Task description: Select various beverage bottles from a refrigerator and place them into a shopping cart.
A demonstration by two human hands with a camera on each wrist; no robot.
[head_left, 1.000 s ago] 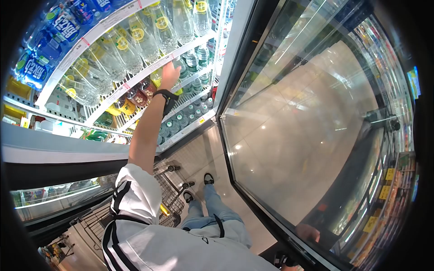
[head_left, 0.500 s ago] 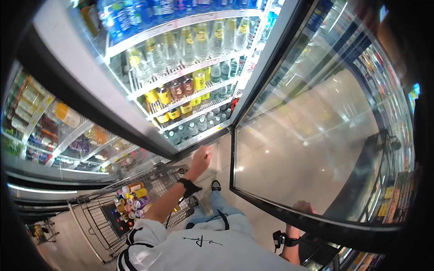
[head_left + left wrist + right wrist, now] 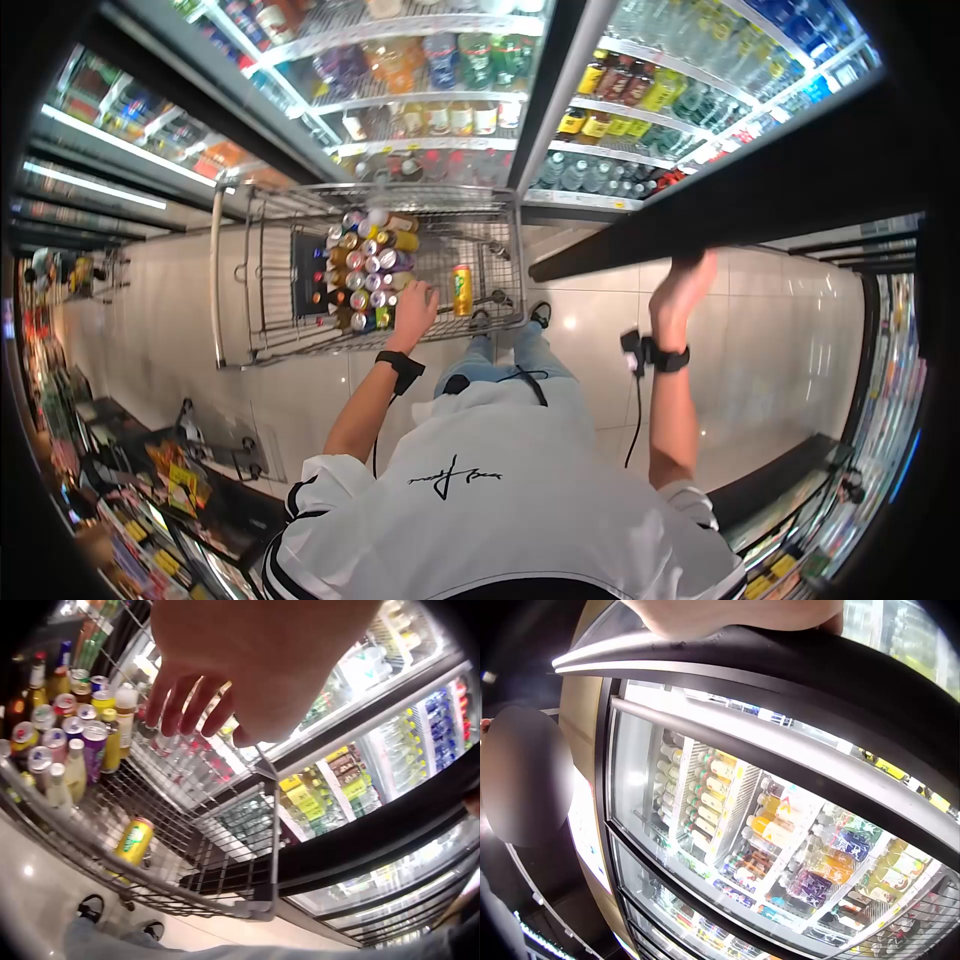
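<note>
One yellow can [image 3: 462, 290] lies on its side by the cart's [image 3: 214, 280] right edge; left hand [image 3: 415, 305] hovers just beside it, grip open and empty; right hand [image 3: 682, 290] touches the door [image 3: 760, 180] edge, grip state cannot be told; judged best: steady the door, lift clear of the wires.

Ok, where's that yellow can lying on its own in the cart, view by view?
Head: the yellow can lies mid-frame in the cart, right of the packed drinks.
Left wrist: lower left, on the cart floor.
Right wrist: not in it.
Shared landmark: the black fridge door.
</note>
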